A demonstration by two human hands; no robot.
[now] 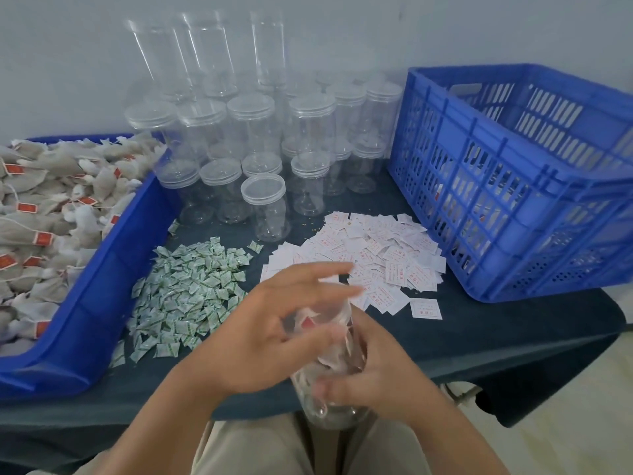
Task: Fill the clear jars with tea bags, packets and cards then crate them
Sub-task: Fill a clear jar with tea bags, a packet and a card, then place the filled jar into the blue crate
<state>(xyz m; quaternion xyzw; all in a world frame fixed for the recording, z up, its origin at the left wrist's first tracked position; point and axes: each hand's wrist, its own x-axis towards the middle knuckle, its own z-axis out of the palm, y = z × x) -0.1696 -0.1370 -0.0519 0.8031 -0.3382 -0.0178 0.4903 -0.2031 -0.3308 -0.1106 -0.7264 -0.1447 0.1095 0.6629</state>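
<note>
- The clear jar [330, 411] I am filling sits tilted over my lap at the near edge of the table [479, 334], its base towards me and its mouth pointing away at the cards [383, 255].
- I judge it light and thin-walled: stiff enough to hold its shape, but smooth plastic that could slip or dent if I squeeze hard. The safest hold is round the lower body, where the wall is straight.
- The tea bags [310, 323] already inside look soft and springy, so they should pack down under gentle pressure rather than tear.
- My right hand [376, 375] grips the jar low down, fingers curled round the wall and fingertips pressed against the plastic.
- My left hand [260, 330] is at the jar's mouth, fingers spread wide and only slightly bent, thumb against the side. Blur hides whether they pinch a lid or merely touch the rim, so I cannot tell.
- The green packets [191, 296] lie just left of the cards, the heaped tea bag tray [85, 275] further left, and the blue crate [513, 186] stands on the right.
</note>
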